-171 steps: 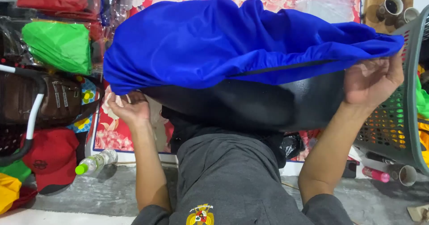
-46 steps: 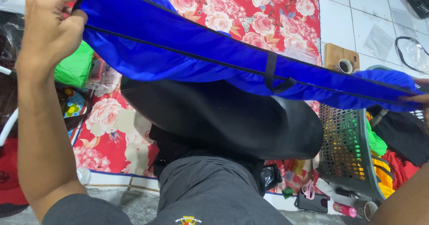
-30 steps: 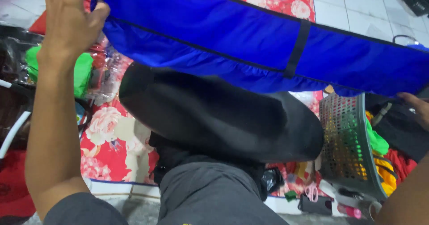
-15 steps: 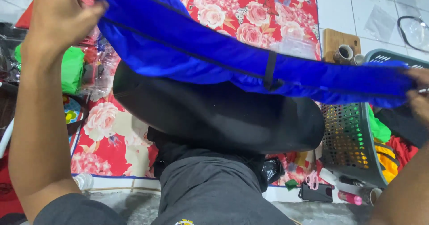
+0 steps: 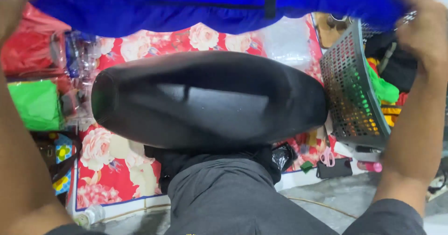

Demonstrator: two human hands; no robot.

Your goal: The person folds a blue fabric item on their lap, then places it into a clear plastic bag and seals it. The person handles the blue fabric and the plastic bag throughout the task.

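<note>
Just one view here, head cam, so nothing shared with second angle. We look steeply down past own chest and grey-clad lap. Very close in: blue cloth (image 5: 210, 6) fills top edge, black cushion (image 5: 210, 99) sits dead centre. Left hand (image 5: 11, 1) and right hand (image 5: 427, 29) clipped at upper corners. Flowered mat (image 5: 112, 169) and grey basket (image 5: 354, 95) on floor frame sides.
</note>
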